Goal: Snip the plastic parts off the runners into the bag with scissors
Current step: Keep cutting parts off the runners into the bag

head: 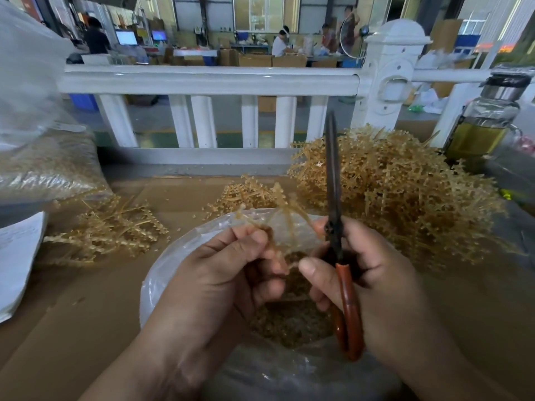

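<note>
The left hand (231, 273) has its fingers curled, pinching the thin stems of a tan plastic runner (279, 215). The runner's branches fan up and away over the far rim of the bag (162, 267). Just beside it, the right hand (376, 273) is wrapped round the red-brown handles of the scissors (333, 175). The dark blades are pressed together and point upward, clear of the runner, and the right thumb reaches toward the left fingertips.

The clear, limp bag lies open under both hands, with snipped parts (292, 319) piled inside.

Likely risks:
- The runner's tips hang past the bag's mouth, so parts cut there could drop onto the cardboard tabletop (86, 314).
- The pinching fingers sit close to where the blades would bite, so a hurried cut could nick them.
- The stems look springy and may flick parts away.

A small clump of runners (246, 195) lies beyond the bag, with a big heap (399, 198) to the right. A glass bottle (483, 123) stands near that heap.
</note>
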